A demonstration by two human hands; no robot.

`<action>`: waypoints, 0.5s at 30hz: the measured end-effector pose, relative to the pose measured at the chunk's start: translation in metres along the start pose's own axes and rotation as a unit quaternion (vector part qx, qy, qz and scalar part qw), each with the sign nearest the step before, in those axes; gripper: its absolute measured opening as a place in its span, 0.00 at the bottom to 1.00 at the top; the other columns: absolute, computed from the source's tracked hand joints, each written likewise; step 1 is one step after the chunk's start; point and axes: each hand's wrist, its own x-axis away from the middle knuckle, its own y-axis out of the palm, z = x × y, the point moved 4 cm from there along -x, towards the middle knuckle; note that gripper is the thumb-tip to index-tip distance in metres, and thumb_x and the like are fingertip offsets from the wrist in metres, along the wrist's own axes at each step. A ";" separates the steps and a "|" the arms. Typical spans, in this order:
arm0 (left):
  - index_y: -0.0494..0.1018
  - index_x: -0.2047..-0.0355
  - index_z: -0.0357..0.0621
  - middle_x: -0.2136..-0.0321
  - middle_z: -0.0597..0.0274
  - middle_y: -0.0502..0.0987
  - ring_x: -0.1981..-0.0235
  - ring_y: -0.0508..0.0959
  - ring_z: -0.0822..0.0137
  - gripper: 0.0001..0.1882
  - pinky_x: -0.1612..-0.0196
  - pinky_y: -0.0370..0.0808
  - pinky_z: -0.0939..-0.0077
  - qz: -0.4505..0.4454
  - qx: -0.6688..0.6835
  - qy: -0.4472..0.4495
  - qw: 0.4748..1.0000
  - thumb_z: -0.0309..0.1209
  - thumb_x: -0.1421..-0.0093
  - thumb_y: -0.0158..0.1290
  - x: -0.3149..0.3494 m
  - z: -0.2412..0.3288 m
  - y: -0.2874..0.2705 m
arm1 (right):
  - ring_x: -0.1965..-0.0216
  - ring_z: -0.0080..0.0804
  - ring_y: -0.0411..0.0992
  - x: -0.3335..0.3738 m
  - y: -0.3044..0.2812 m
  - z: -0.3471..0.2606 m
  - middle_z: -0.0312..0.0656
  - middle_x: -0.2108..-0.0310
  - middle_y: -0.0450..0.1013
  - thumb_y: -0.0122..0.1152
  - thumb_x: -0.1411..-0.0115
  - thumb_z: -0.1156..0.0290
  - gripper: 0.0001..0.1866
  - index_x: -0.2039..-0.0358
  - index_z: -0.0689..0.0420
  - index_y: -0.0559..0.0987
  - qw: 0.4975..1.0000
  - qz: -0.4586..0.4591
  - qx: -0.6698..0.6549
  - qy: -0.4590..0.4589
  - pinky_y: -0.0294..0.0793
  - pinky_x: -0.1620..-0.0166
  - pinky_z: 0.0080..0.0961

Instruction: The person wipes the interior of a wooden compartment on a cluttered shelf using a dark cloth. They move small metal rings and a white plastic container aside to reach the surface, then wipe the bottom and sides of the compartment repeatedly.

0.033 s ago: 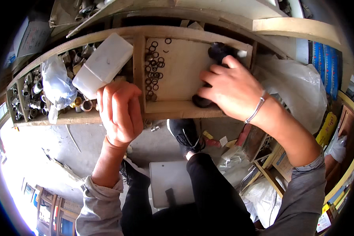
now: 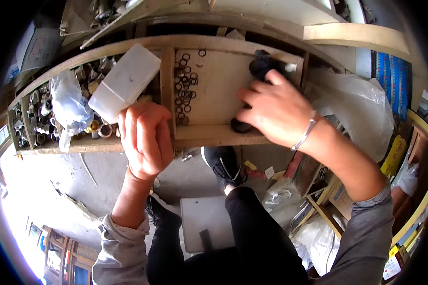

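A long wooden drawer [image 2: 223, 138] lies across in front of me, split by a wooden divider. My left hand [image 2: 146, 140] is closed over its front edge, below a translucent white plastic box [image 2: 128, 78]. My right hand [image 2: 276, 107] is in the right compartment, fingers spread and curved down among black things. A dark bundle [image 2: 262, 64] lies by its far fingers, and black rings [image 2: 241, 125] lie under its thumb; what is beneath the palm is hidden. Small dark rings [image 2: 185, 85] are scattered along the divider.
Metal fittings [image 2: 40, 111] and a crumpled plastic bag [image 2: 70, 99] fill the drawer's left part. A large clear plastic sheet [image 2: 352, 104] hangs at its right end. A whitish rectangular panel [image 2: 207, 223] is between my legs. Wooden crates [image 2: 318, 204] stand at the right.
My right hand has shifted slightly to the left and toward me. The drawer sits a little lower in the picture. My left hand keeps its place.
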 end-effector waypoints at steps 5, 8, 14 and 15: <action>0.70 0.67 0.37 0.70 0.55 0.73 0.70 0.72 0.56 0.07 0.62 0.70 0.65 -0.010 0.007 -0.013 1.000 0.15 0.47 0.48 -0.003 0.004 0.010 | 0.66 0.29 0.72 -0.016 0.019 -0.018 0.36 0.70 0.70 0.56 0.49 0.67 0.03 0.74 0.47 0.78 0.978 0.207 0.017 -0.006 0.66 0.57 0.32; 0.70 0.67 0.39 0.71 0.55 0.73 0.70 0.72 0.55 0.07 0.63 0.70 0.65 -0.022 -0.003 -0.026 0.999 0.16 0.46 0.48 -0.003 0.004 0.010 | 0.67 0.32 0.72 -0.018 0.013 -0.003 0.37 0.68 0.69 0.57 0.47 0.68 0.04 0.69 0.49 0.76 0.951 0.287 0.047 0.103 0.66 0.59 0.33; 0.70 0.66 0.40 0.70 0.55 0.73 0.70 0.72 0.54 0.07 0.64 0.70 0.65 -0.052 -0.020 -0.028 0.998 0.18 0.45 0.49 0.001 0.001 0.011 | 0.49 0.44 0.66 0.004 -0.006 -0.017 0.36 0.48 0.66 0.69 0.52 0.63 0.26 0.49 0.41 0.76 0.898 0.366 -0.076 0.231 0.65 0.47 0.44; 0.70 0.66 0.40 0.70 0.55 0.73 0.70 0.72 0.54 0.07 0.64 0.70 0.65 -0.056 -0.028 -0.032 0.998 0.18 0.45 0.49 0.001 0.001 0.010 | 0.46 0.45 0.63 0.011 -0.002 -0.023 0.35 0.45 0.66 0.70 0.52 0.63 0.28 0.48 0.37 0.76 0.921 0.318 -0.032 0.221 0.63 0.44 0.47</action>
